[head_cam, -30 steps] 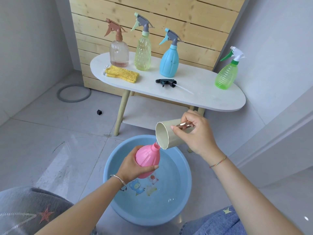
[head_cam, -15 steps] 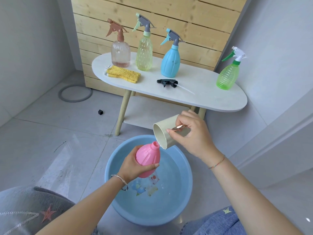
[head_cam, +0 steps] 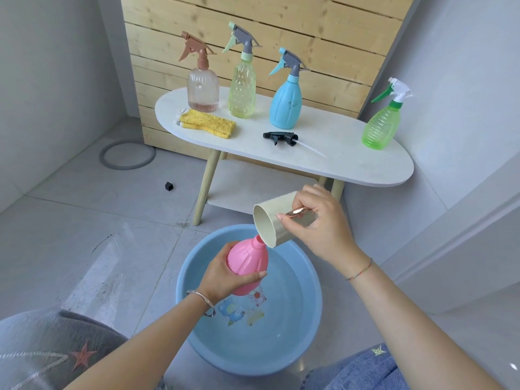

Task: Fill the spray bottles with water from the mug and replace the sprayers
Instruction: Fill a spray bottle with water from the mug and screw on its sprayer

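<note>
Left hand (head_cam: 225, 273) grips the pink bottle (head_cam: 247, 264) over the basin (head_cam: 306, 327). Right hand (head_cam: 318, 228), at two o'clock from it, pinches the tipped mug (head_cam: 274, 222), rim touching the bottle's neck.

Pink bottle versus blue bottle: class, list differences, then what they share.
The pink bottle has no sprayer; the blue bottle wears one. The left hand holds the pink bottle tilted over the basin; the blue bottle stands upright on the table. Both are opaque and ribbed.
</note>
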The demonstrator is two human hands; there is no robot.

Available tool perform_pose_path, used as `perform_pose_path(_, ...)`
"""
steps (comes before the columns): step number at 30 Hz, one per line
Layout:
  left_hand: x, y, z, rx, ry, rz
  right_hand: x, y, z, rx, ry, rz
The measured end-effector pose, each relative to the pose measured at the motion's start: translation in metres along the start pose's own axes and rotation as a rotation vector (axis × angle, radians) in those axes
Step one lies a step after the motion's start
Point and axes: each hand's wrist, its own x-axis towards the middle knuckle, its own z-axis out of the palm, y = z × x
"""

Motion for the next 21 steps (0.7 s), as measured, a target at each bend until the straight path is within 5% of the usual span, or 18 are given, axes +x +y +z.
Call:
perform_pose_path(9,0.003,-0.002,-0.006,-0.118,0.065,-0.036,-0.009,0.053,0.015,0.404,0.25,0.667)
perform_pose_path(15,0.004,0.002,-0.011,-0.144,0.108,-0.05,-0.063,0.091,0.069,0.248,-0.05,1.009)
perform_pose_path(21,0.008,-0.003,-0.014,-0.142,0.147,-0.072,-0.12,0.108,0.117,0.117,-0.299,1.062)
